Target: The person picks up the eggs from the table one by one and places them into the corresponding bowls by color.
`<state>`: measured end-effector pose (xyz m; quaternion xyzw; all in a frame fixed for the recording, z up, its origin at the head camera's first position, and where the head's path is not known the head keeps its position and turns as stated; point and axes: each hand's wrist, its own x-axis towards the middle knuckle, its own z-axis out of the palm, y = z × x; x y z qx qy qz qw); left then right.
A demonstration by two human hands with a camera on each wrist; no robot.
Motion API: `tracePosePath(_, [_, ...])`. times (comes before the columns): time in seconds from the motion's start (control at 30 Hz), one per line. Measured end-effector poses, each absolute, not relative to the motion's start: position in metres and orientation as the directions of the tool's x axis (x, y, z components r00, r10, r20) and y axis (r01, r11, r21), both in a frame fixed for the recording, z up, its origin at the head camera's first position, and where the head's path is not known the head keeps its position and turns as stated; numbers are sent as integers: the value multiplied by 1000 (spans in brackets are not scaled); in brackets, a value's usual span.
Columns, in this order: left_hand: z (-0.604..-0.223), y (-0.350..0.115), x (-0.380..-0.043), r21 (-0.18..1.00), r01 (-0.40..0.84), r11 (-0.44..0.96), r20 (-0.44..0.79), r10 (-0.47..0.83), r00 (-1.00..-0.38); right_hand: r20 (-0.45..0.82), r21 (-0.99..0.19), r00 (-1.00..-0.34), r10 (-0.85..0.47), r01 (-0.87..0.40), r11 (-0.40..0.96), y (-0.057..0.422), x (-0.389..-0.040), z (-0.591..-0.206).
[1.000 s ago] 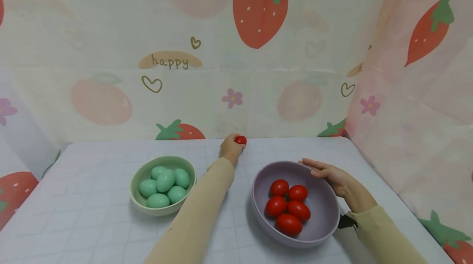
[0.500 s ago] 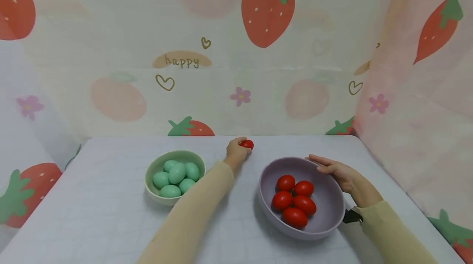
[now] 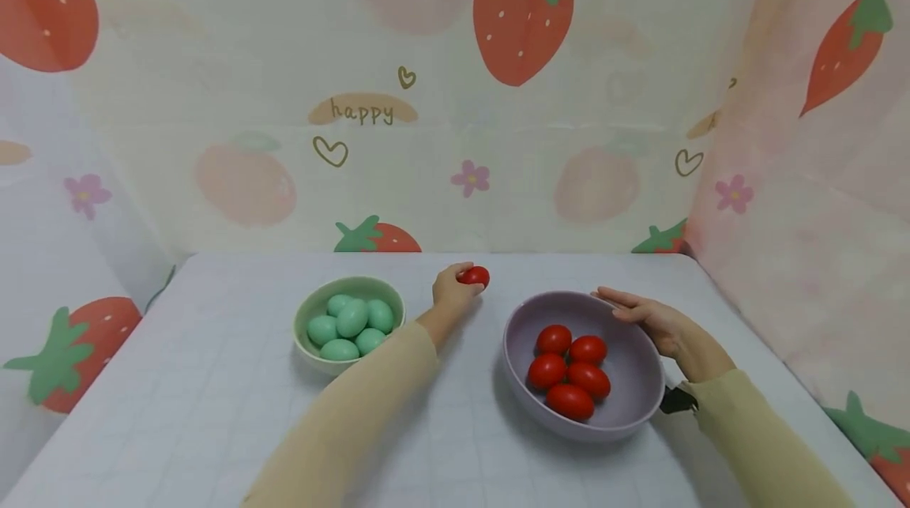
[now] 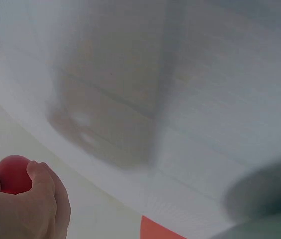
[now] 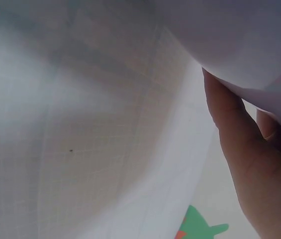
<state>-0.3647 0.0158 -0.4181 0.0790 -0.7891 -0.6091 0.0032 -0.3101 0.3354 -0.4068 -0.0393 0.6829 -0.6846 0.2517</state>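
My left hand pinches a red egg near the far edge of the table. In the left wrist view the egg sits between thumb and fingers, partly covered by them. Several more red eggs lie together in a purple bowl at the right. With fingers extended, my right hand rests against that bowl's far right rim. The right wrist view shows the fingers along the outside of the bowl wall.
A pale green bowl holding several green eggs stands left of the left forearm, whose sleeve overlaps its right edge. A white cloth covers the table. Behind it hangs a strawberry-print curtain.
The head view has turned slightly left, so everything appears shifted right. The left hand with the red egg has come a little nearer from the far table edge. The right hand stays at the bowl.
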Motion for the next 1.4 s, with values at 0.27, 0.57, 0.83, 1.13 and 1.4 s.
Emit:
tracePosePath(0.27, [-409, 9, -349, 969, -103, 224, -82, -101, -991, -303, -946, -872, -384, 323, 13, 338, -311, -404])
tracePosePath(0.57, [-398, 5, -328, 977, -75, 200, -69, -39, -997, -279, -952, -857, -433, 307, 6, 339, -311, -405])
tracePosePath(0.83, [-391, 2, -313, 976, -38, 213, -40, 8, -999, -294, -950, -870, -397, 310, 25, 337, -309, -404])
tracePosePath(1.13, [-392, -1, -311, 976, -31, 215, -38, 26, -999, -293, -949, -865, -407, 315, 15, 336, -308, -403])
tracePosePath(1.4, [-386, -1, -303, 980, -35, 197, -49, 70, -996, -308, -943, -864, -399, 333, 8, 336, -309, -402])
